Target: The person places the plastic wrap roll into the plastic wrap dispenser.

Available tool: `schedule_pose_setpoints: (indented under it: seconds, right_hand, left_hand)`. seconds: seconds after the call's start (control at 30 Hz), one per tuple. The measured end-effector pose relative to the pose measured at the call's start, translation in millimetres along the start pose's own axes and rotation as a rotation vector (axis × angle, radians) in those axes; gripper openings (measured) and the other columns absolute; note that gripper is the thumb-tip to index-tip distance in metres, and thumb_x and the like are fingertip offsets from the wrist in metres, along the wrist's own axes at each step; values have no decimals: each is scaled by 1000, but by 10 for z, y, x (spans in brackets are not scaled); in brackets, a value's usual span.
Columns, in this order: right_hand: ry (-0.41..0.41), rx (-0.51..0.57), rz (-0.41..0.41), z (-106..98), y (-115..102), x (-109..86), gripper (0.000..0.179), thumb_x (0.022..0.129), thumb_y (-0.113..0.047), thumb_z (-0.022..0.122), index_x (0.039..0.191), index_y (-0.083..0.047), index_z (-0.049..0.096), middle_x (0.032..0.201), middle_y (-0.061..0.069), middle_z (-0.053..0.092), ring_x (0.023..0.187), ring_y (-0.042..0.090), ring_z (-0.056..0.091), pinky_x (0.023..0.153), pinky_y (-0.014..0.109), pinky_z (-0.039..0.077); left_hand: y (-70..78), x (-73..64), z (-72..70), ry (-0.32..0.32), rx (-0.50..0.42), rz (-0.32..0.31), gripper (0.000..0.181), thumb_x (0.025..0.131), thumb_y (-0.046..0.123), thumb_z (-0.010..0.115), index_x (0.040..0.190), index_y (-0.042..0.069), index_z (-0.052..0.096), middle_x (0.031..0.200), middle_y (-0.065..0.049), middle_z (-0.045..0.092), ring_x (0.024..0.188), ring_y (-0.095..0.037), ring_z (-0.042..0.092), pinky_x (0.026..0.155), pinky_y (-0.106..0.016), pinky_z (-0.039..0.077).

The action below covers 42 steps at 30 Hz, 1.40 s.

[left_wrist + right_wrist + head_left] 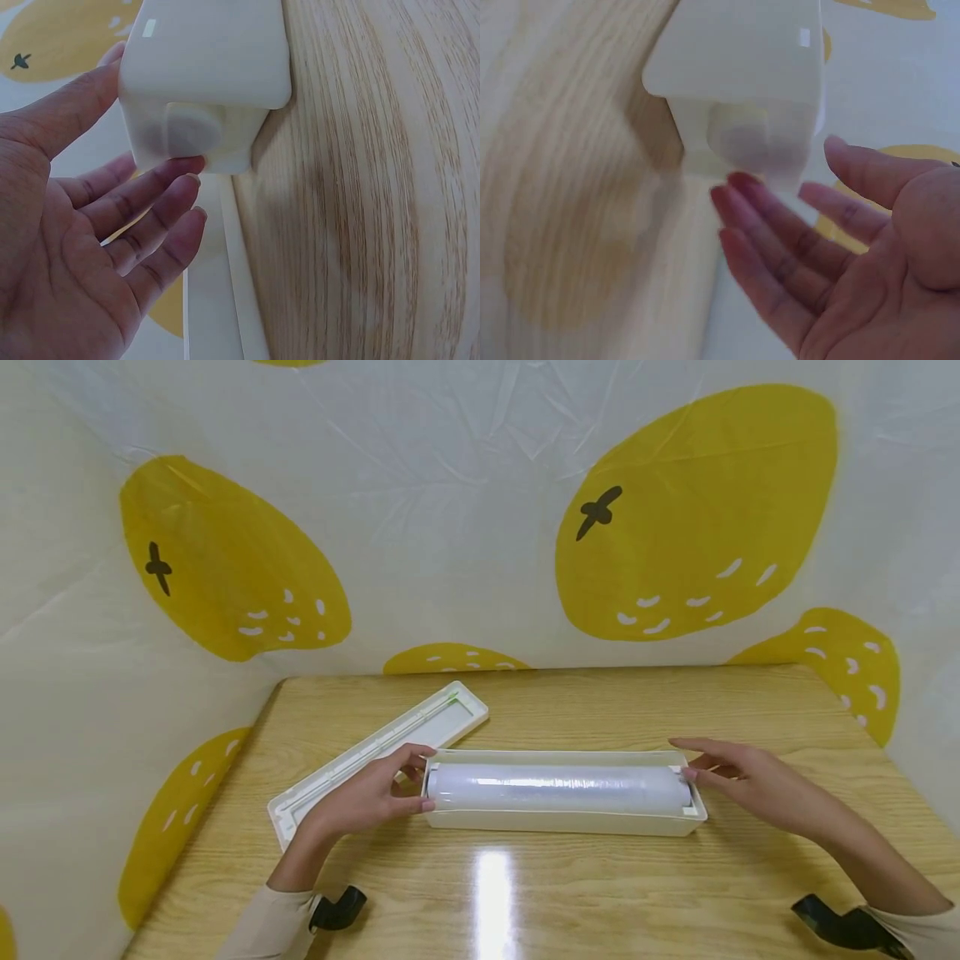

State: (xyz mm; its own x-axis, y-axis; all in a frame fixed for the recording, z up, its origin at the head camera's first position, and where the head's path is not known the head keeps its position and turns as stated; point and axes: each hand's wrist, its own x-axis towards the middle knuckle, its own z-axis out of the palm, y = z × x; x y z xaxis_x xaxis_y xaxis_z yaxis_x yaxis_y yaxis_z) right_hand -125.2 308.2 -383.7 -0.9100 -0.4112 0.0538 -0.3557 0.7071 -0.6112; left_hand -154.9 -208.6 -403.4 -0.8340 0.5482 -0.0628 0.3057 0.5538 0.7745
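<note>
An open white plastic box (562, 822) holds a roll of clear cling film (555, 787) lying lengthwise inside. My left hand (366, 795) grips the box's left end, its thumb on the front corner and a finger at the back corner. In the left wrist view, other fingers of that hand touch the end wall (195, 131). At the right end, my right hand (753, 781) has its thumb at the rim beside the roll's end. Its fingers look relaxed and spread in the right wrist view, just off the box (739, 56).
A long white lid (453, 714) with a green slider lies slantwise behind the left hand on the wooden table (600, 893). A white sheet with yellow fruit prints (450, 527) hangs behind the table. Black wrist mounts (339, 910) show at both sleeves.
</note>
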Motion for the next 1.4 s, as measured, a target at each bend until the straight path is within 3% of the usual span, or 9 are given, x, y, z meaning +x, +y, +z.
schedule_pose_setpoints:
  seconds: [0.13,0.47,0.73,1.07,1.3,1.4]
  right_hand:
    - [-16,73,-30,41,35,5,45,101,-13,64,143,-1,55,121,11,69,99,-2,63,77,21,54]
    - [-79,135,57,65,14,26,53,104,-20,59,153,-5,44,128,17,65,108,2,59,78,23,54]
    - [-94,150,2,80,28,27,55,105,-18,58,157,-14,40,140,21,58,114,1,57,80,23,54]
    - [-91,148,8,80,41,47,54,105,-19,58,155,-11,42,140,22,57,112,5,59,79,23,54]
    - [-44,140,15,91,42,57,49,105,-17,58,152,-8,47,116,7,66,100,4,57,76,22,50]
    - [-41,139,22,92,36,63,48,105,-19,58,151,-9,48,125,13,66,106,0,57,79,19,50]
  left_hand:
    - [-7,3,4,-1,-5,0,66,90,32,79,144,10,47,121,-5,63,109,-25,59,88,-34,56]
    - [-23,-5,-4,4,-18,-10,66,91,32,79,145,10,47,121,-5,63,111,-24,59,88,-36,56]
    - [-36,-1,-14,14,-25,-13,66,91,32,78,145,11,47,120,-4,64,110,-22,59,88,-37,55]
    - [-15,-4,-18,15,-27,-8,66,91,31,79,145,10,46,120,-4,64,109,-22,59,87,-37,56]
    - [-15,-4,-21,16,-18,2,66,91,31,79,145,11,47,120,-4,64,109,-22,59,86,-37,56]
    - [-15,-6,-20,16,-12,-1,66,91,32,79,145,11,47,120,-4,64,109,-22,59,86,-37,56]
